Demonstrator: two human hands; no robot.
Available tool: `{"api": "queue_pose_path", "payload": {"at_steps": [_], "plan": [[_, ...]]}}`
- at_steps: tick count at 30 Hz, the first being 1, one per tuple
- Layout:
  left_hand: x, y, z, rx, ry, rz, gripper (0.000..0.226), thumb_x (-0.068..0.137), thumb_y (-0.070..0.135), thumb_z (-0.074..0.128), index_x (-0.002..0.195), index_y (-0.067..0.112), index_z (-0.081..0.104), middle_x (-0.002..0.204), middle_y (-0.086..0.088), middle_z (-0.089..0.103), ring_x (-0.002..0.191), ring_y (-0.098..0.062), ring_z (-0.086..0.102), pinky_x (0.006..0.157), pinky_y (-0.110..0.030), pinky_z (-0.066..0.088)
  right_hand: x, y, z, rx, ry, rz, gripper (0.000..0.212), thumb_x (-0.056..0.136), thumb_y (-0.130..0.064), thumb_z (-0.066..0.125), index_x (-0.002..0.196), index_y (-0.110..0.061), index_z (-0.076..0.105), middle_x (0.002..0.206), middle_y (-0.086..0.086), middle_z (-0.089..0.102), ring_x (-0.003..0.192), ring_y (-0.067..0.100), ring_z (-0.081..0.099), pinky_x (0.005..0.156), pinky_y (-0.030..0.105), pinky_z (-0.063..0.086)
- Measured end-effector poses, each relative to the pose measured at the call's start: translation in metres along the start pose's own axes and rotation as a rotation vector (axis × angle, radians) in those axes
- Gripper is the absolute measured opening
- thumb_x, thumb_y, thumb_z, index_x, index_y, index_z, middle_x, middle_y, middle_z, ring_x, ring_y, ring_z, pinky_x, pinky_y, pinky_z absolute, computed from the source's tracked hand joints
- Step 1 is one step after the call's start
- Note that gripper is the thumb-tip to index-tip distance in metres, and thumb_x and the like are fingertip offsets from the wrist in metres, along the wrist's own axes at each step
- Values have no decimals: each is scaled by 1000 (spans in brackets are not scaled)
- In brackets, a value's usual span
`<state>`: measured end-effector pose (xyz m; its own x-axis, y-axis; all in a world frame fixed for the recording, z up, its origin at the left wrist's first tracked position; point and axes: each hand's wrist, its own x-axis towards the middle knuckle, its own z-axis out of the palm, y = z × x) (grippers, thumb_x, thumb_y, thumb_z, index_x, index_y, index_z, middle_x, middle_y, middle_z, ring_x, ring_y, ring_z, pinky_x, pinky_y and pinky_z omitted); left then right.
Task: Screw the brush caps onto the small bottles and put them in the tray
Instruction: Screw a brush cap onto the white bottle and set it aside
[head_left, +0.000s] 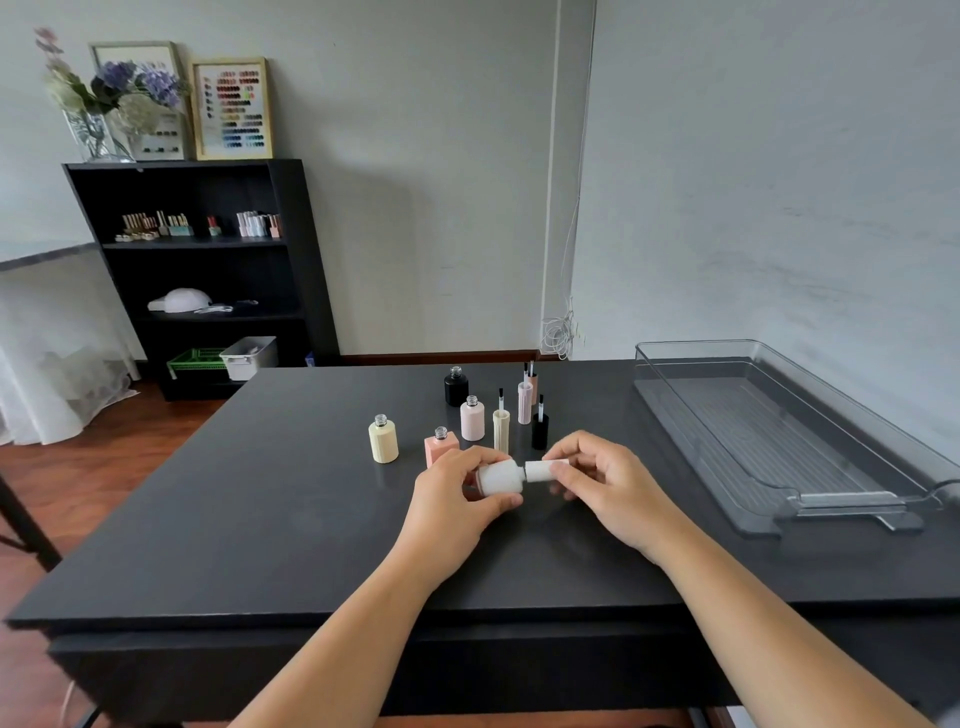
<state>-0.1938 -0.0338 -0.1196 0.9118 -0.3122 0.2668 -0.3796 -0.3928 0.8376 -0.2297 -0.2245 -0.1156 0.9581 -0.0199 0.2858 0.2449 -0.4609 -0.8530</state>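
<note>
My left hand grips a small white bottle held sideways above the dark table. My right hand pinches a white brush cap that sits at the bottle's neck. Behind them stand uncapped bottles: cream, coral pink, pale pink and black. Beside those, brush caps stand upright with bristles up: cream, black, and two pink ones. The clear plastic tray lies at the table's right and holds nothing.
A black shelf unit with small bottles and bins stands against the far wall at the left. On top of it are a flower vase and framed colour charts. A wooden floor shows to the left of the table.
</note>
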Motion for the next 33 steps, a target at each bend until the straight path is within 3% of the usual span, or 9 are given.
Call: {"api": "queue_pose_path", "payload": {"at_steps": [4,8,11,15,19,22,27,31,33], "plan": [[-1,-1,1,-4,-17,8,34,70,22,80,92,42,64,94,13,62,87,-7,60,77,-16,45,1,1,2,-103,61,37,37,93,-40,49,64,-20,61,54,-4,64,51,5,53,60,23,43],[1,1,0,1,-8,13,33,71,23,79,94,41,64,93,14,62,86,-7,59,75,-15,44,1,0,-1,2,1,-2,9,88,-24,60,93,-30,65,74,3,66,67,10,57,70,23,47],[1,1,-1,4,-11,12,34,71,22,79,96,40,64,93,14,62,87,-8,59,78,-16,45,0,-1,-1,-17,21,-13,7,89,-22,59,85,-26,63,70,0,66,64,11,58,69,25,46],[0,2,-1,-2,-14,15,34,71,22,79,94,42,63,94,14,62,87,-7,59,76,-14,43,1,-1,1,-118,95,36,41,91,-45,50,61,-20,58,49,-4,57,46,3,45,52,17,37],[-1,2,0,-16,2,18,35,71,22,79,89,46,61,93,14,62,85,-6,60,73,-14,44,-1,-1,-1,9,36,-6,5,89,-27,60,87,-29,64,66,-2,63,63,6,53,64,18,42],[-1,2,-1,-18,6,11,36,70,22,80,88,47,61,94,14,62,84,-5,60,71,-11,44,-1,0,-1,-46,50,-40,7,89,-22,59,86,-27,62,65,-4,61,60,5,50,62,16,40],[0,1,-2,-22,4,14,35,70,22,80,91,44,63,95,11,62,84,-7,60,72,-13,44,2,-3,2,-133,132,38,41,91,-47,49,61,-21,59,49,-3,56,45,2,44,50,15,36],[1,1,-1,-9,10,10,34,71,24,79,94,42,63,94,13,61,85,-7,59,73,-15,44,-1,-4,0,-23,54,-25,6,89,-28,60,94,-29,63,74,-3,67,62,4,53,62,13,42],[0,0,0,-12,9,10,34,70,24,80,91,45,62,94,13,61,85,-8,59,74,-15,44,-2,-1,-1,-76,44,-55,5,89,-24,60,89,-29,63,73,-3,68,63,5,55,63,16,43]]}}
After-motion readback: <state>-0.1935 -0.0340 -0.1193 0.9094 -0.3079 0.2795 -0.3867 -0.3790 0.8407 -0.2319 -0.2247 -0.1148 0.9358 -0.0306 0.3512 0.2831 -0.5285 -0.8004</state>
